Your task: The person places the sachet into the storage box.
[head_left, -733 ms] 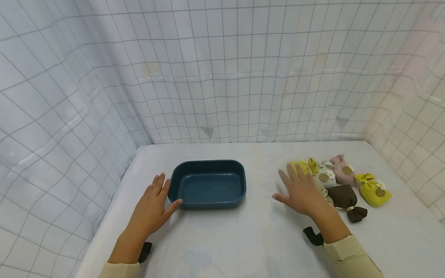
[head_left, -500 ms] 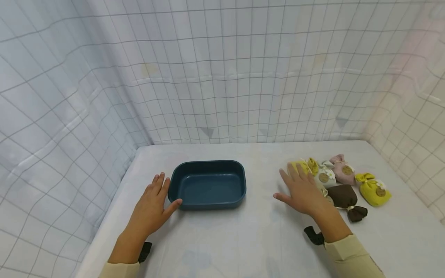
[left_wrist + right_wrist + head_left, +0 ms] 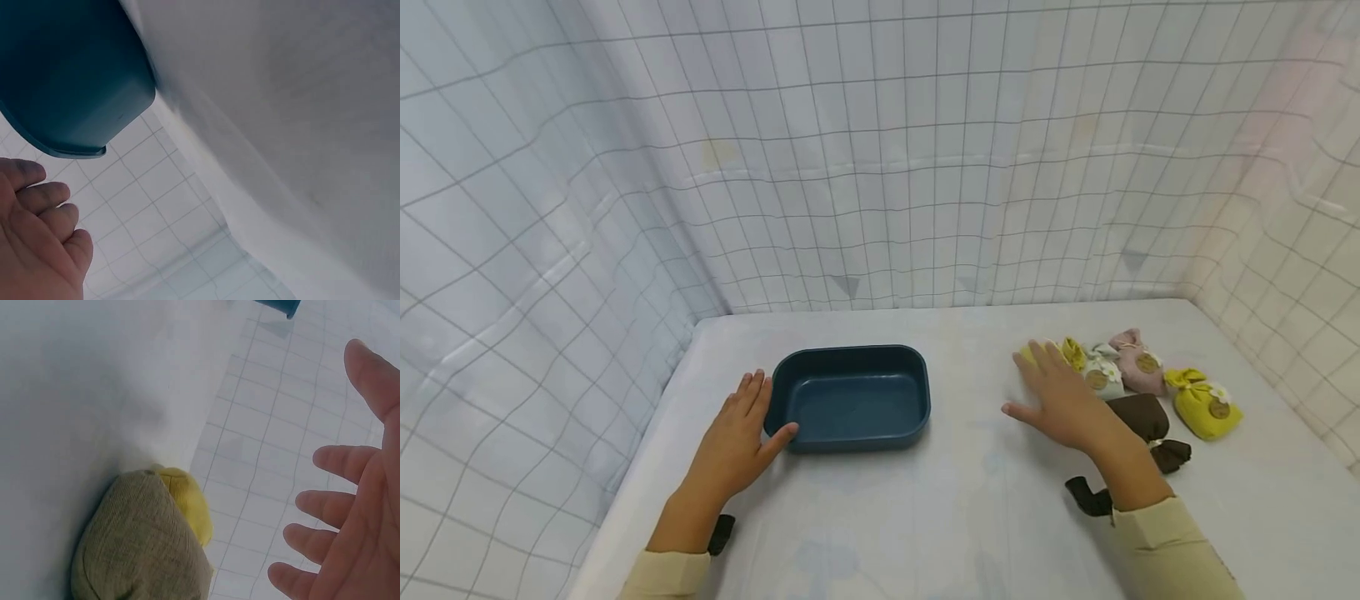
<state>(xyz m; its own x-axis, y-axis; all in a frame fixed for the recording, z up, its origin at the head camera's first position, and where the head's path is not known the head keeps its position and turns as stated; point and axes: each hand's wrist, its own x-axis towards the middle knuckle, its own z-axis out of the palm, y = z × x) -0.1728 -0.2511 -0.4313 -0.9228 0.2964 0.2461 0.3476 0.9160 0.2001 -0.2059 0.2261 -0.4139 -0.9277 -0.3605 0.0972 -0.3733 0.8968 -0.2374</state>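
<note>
A dark blue rectangular dish (image 3: 850,408) sits on the white-covered table. At its left end is my left hand (image 3: 730,442), fingers straight, the thumb overlapping the dish's near left corner in the head view. My right hand (image 3: 1063,404) hovers over the left side of a group of small tied cloth pouches, fingers spread and holding nothing. Beneath it the right wrist view shows a greyish-beige pouch (image 3: 140,537) and a yellow pouch (image 3: 187,503). In the head view the hand hides the beige one and covers part of the yellow one.
Beside the right hand lie a pale pouch (image 3: 1103,379), a pink pouch (image 3: 1140,367), a dark brown pouch (image 3: 1140,415) and another yellow pouch (image 3: 1210,412). White grid-patterned curtains (image 3: 880,167) enclose the table at the back and sides.
My right hand has shifted slightly right over the pouches, its fingers closer together. The left hand has moved very little, and the dish stays in place.
</note>
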